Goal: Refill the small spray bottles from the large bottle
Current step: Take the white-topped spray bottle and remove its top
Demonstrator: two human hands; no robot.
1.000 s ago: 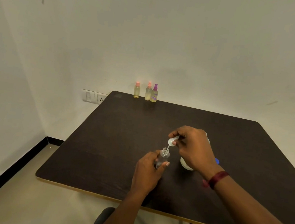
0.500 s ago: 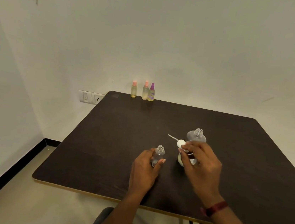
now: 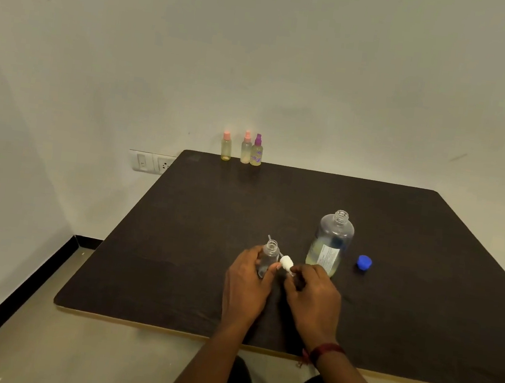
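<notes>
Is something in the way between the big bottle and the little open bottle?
Yes, a bit: the white spray top, pinched by the right hand, sits low between the small bottle and the large bottle. Both mouths are uncapped.

Dim light with a yellow-green cast; the pale plaster wall (image 3: 323,72) darkens toward the far left. The dark brown matte surface (image 3: 423,292) shows faint reflections under three small tinted spray bottles (image 3: 246,149) and soft shadow between the left hand (image 3: 246,286) and right hand (image 3: 314,300). The small clear plastic bottle (image 3: 268,257) and white plastic spray cap (image 3: 286,262) they hold look slightly smeared. Wide-angle distortion bows the surface's edges.
</notes>
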